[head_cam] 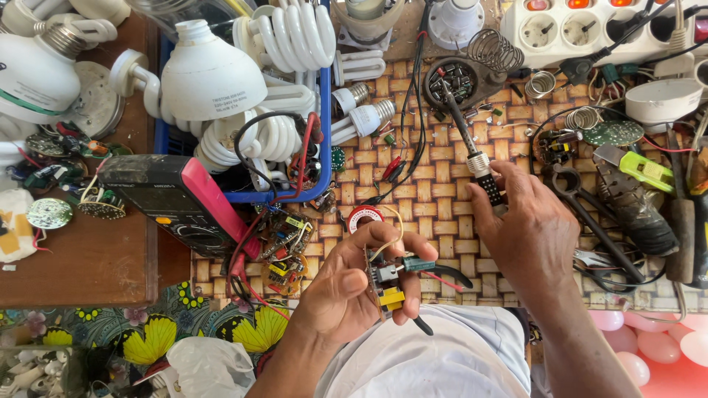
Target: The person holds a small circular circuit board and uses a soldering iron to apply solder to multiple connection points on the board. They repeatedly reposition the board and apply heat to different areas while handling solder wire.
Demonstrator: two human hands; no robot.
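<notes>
Two hands at work, lower middle of the frame. My left hand (352,286) is closed around a small circuit board (385,281), held on edge between thumb and fingers; a yellow block and a grey component show on its face, and thin wires run off it. My right hand (525,230) grips the handle of a soldering iron (467,140), whose shaft slants up toward the upper middle, its tip resting in a round dark dish of small parts (459,79).

Surroundings, itemised:
- Woven mat (435,199), tan checks, under both hands.
- Blue tray (324,133), upper left, heaped with white spiral lamp bulbs (284,37).
- Multimeter (181,199), black with a red edge, left of centre, its leads trailing over loose boards.
- Solder reel (364,217), just above my left hand.
- Pliers (590,221), dark, right of my right hand.
- White power strip (582,29), upper right, with plugs in it.
- Wire springs (493,48), upper middle.
</notes>
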